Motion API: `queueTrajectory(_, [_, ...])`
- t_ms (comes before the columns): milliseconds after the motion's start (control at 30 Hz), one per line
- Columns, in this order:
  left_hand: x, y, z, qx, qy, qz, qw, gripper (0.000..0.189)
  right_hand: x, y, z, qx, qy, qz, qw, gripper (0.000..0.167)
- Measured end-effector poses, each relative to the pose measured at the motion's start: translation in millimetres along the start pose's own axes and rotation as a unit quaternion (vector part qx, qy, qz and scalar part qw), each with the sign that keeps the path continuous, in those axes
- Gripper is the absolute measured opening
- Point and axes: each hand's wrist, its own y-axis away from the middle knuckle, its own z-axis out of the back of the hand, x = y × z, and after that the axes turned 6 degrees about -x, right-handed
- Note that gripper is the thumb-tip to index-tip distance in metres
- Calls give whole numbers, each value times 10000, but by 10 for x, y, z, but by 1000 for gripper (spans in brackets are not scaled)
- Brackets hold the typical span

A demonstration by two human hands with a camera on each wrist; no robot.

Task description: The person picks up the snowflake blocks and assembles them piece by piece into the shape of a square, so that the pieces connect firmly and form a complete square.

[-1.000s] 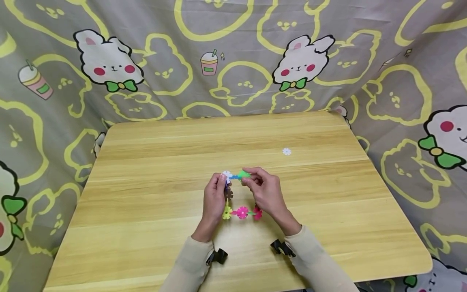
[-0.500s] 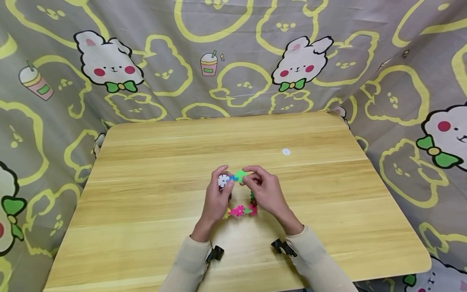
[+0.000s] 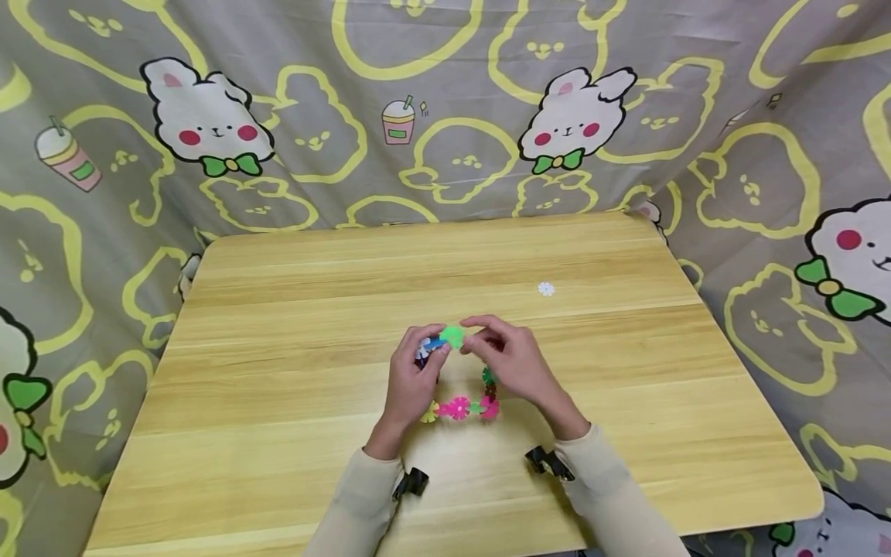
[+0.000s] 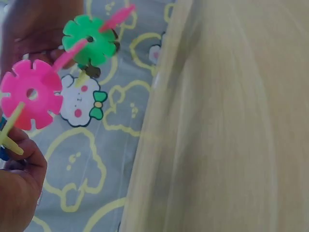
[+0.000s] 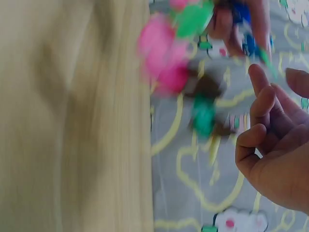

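Note:
Above the table, a chain of coloured plastic flower-shaped snap discs hangs in a loop from my left hand point(image 3: 411, 379). Its fingers and thumb pinch the blue disc point(image 3: 435, 343), beside a bright green disc point(image 3: 453, 336). A white disc is partly covered by the left fingers. Pink discs point(image 3: 458, 408) and a yellow one point(image 3: 428, 412) form the lower side. My right hand point(image 3: 515, 363) is just right of the green disc. In the right wrist view, a gap shows between the right thumb and forefinger point(image 5: 258, 79), with nothing held.
One loose white disc point(image 3: 546, 288) lies farther back on the wooden table point(image 3: 278, 325), right of the hands. A patterned grey curtain point(image 3: 313, 116) surrounds the table's back and sides.
The left fingers have shifted from the white disc to the blue one, and the white disc has turned. The right hand has let go of the green disc.

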Motion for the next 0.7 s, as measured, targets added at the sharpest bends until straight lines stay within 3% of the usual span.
queueTrajectory(67, [6,-2,20,-64,177,200,9996,24,-81,-83,124,-36,-9,-331,9994,26])
queueTrajectory(167, [11,0,49,-130,357,397,9985,27,-281,-255,344,-424,154,-836,9955,26])
queueTrajectory(300, [15,6,77,-143,486,589,9970,29,-592,-481,607,-918,651,-1347,9845,27])
queueTrajectory(400, [19,11,89,-152,575,687,9959,29,-797,-607,732,-1076,1005,-1630,9756,30])
queueTrajectory(567, [20,9,90,-178,641,759,9949,28,-1027,-730,814,-999,1436,-1923,9656,35])
queueTrajectory(700, [108,17,77,-202,714,786,9941,27,-1180,-799,822,-540,1933,-2000,9590,44])
